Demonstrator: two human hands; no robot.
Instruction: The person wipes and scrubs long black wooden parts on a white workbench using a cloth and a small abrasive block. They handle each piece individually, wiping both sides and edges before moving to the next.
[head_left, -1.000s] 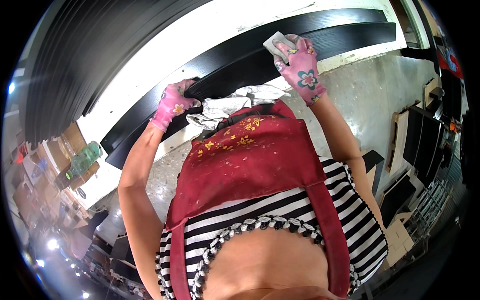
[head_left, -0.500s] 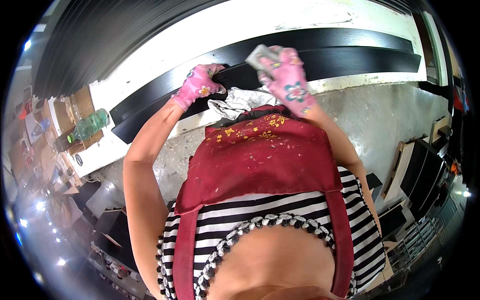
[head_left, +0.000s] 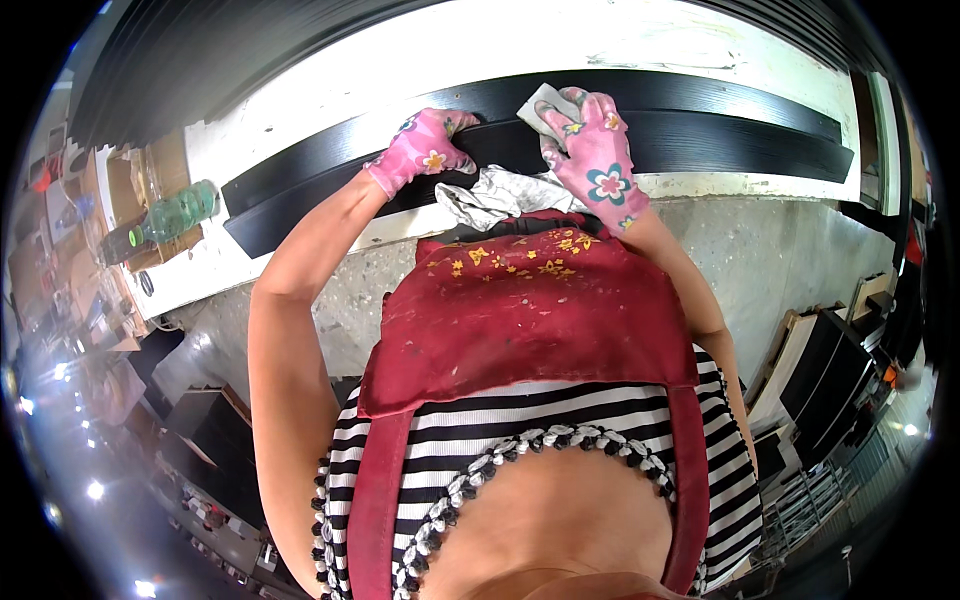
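Note:
Two long black wood-grained boards lie alongside each other, a near board (head_left: 700,145) and a far board (head_left: 660,92). My left hand (head_left: 425,150), in a pink flowered glove, grips the near board left of its middle, fingers bent over its far side and thumb toward me. In my right hand (head_left: 597,155), gloved the same way, is a pale grey folded pad (head_left: 541,108), whose exact kind I cannot make out. The pad is over the boards, right of my left hand. A crumpled white rag (head_left: 495,200) lies between my hands, against the near board and my red apron.
A white worktable (head_left: 300,130) carries the boards. At its left end lies a green plastic bottle (head_left: 180,218) beside cardboard. Dark ribbed material (head_left: 240,70) rises along the far side. Black panels (head_left: 825,370) stand on the right, over the concrete floor (head_left: 725,250).
My right hand has moved slightly right with the pad. The view has shifted a little, and my left hand keeps its hold on the near board.

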